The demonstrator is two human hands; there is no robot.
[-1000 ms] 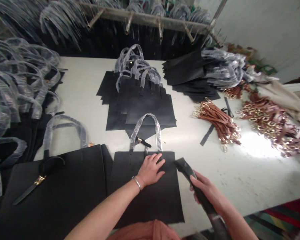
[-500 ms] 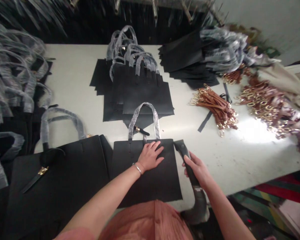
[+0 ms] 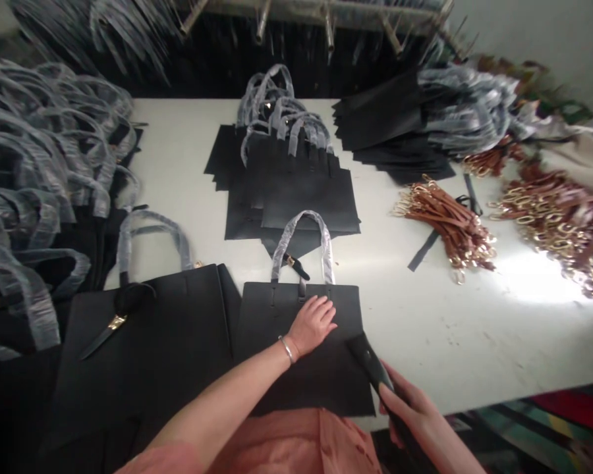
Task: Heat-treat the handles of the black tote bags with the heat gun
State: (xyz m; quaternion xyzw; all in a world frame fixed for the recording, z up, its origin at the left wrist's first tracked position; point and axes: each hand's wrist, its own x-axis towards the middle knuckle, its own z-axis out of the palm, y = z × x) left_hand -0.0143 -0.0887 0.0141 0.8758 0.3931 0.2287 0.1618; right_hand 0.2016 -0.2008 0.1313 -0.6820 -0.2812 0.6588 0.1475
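Observation:
My left hand (image 3: 312, 327) lies flat on a black bag panel (image 3: 271, 342), fingers stretched out below its top edge. A handle wrapped in clear plastic (image 3: 304, 220) arches above that edge, with a small black strap with a gold buckle (image 3: 295, 265) inside the arch. My right hand (image 3: 408, 401) is closed around a black strap-like piece (image 3: 368, 359) with a wide flat end and a small shiny spot. Its flat end overlaps the panel's right edge; I cannot tell whether they touch. The piece's lower part is hidden by my hand and the dark surroundings.
A larger black bag (image 3: 172, 336) with a wrapped handle stands at left, beside heaped wrapped handles (image 3: 44, 131). Stacked panels with handles (image 3: 306, 191) lie ahead, more black panels (image 3: 380, 118) behind right. Brown straps with gold clasps (image 3: 449, 224) lie right on the white table (image 3: 449, 322).
The view has shifted. My left hand has slid slightly down the panel, its fingers closer together. My right hand has drawn the black strap-like piece down along the panel's right side.

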